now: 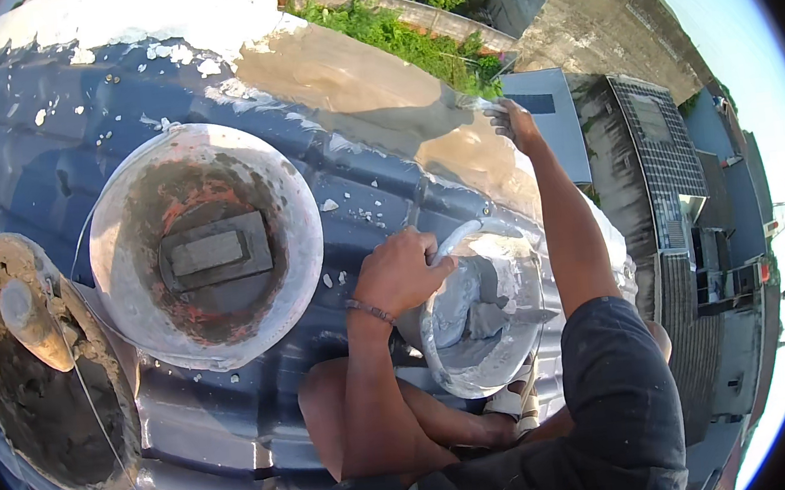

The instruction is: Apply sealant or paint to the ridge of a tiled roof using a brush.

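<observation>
My left hand (pixel 406 272), wearing a bracelet, grips the rim of a small grey bucket (pixel 459 371) holding wet grey material and a lump (pixel 490 321) I cannot make out. Up at the far edge of the beige-grey plastered band (pixel 348 79), my right hand (pixel 508 120) rests with its fingers spread and coated in grey. A large white bucket (pixel 284 246) stands left of the small one, with a rectangular grey float (pixel 209 250) inside. At the far left, a mortar-caked bucket (pixel 121 394) holds dark mortar and a wooden-handled tool (pixel 36 322).
I squat on a sloped blue ribbed metal roof (pixel 212 432), scattered with white flakes. A white coated ledge (pixel 107 27) runs along the top edge. Beyond the roof's edge are greenery (pixel 421 53), a concrete wall (pixel 597 17) and neighbouring buildings (pixel 731 326) below.
</observation>
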`<state>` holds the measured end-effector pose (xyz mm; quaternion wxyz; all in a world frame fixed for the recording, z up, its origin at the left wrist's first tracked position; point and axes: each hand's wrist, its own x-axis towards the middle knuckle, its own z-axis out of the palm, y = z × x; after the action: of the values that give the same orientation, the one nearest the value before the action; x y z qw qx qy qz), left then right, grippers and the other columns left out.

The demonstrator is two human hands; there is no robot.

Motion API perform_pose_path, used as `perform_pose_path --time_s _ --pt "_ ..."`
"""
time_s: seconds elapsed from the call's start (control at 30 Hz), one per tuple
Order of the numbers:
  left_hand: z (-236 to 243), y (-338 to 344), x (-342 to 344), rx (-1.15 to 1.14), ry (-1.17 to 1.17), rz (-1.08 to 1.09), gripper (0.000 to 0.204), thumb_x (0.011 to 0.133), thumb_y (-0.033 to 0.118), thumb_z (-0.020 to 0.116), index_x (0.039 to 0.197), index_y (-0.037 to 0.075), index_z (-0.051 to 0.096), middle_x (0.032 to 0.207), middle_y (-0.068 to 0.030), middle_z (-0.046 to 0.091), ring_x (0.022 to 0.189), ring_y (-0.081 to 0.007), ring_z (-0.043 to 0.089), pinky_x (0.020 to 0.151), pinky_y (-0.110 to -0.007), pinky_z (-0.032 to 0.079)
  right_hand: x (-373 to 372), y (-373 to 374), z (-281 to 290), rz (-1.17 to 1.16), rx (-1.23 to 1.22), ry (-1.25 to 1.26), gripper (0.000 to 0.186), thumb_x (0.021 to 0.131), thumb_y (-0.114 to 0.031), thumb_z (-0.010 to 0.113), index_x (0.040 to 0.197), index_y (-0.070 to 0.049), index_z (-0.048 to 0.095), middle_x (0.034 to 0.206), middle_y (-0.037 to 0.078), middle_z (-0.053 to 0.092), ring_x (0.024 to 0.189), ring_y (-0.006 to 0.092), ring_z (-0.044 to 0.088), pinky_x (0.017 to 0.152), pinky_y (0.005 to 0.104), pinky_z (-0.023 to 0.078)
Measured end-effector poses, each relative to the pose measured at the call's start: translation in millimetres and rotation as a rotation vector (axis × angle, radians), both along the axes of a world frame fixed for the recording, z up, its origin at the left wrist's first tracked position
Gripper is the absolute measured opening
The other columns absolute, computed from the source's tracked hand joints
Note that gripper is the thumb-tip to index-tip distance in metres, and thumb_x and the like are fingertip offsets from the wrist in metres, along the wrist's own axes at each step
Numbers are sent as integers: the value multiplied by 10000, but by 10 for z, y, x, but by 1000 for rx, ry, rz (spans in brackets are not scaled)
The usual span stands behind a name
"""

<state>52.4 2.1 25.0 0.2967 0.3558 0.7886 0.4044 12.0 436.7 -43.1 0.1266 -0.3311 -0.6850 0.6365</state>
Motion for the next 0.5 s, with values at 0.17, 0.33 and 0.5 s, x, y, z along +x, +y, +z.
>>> perform_pose_path --time_s 0.17,0.33,0.5 --pt "19 16 -20 -14 0 -11 438 821 409 698 746 -2 564 859 -158 577 828 -350 572 744 -436 455 1002 799 -169 -214 280 -250 363 939 -370 525 1041 -50 664 807 96 710 725 153 671 600 298 524" --pt "0 36 -27 -19 51 -29 425 820 386 705 746 -8 562 861 -154 574 817 -346 567 751 -429 455 -313 -109 168 86 1297 -498 487 880 -464 558 969 -6 697 991 280 675 950 418 662 861 486 525" --pt "-79 49 -53 113 59 -75 356 825 272 718 746 -30 545 844 -151 560 789 -331 550 746 -413 446 -1680 -1747 810 283 1282 -53 430 904 -428 567 958 -24 706 908 247 696 872 391 689 805 463 548"
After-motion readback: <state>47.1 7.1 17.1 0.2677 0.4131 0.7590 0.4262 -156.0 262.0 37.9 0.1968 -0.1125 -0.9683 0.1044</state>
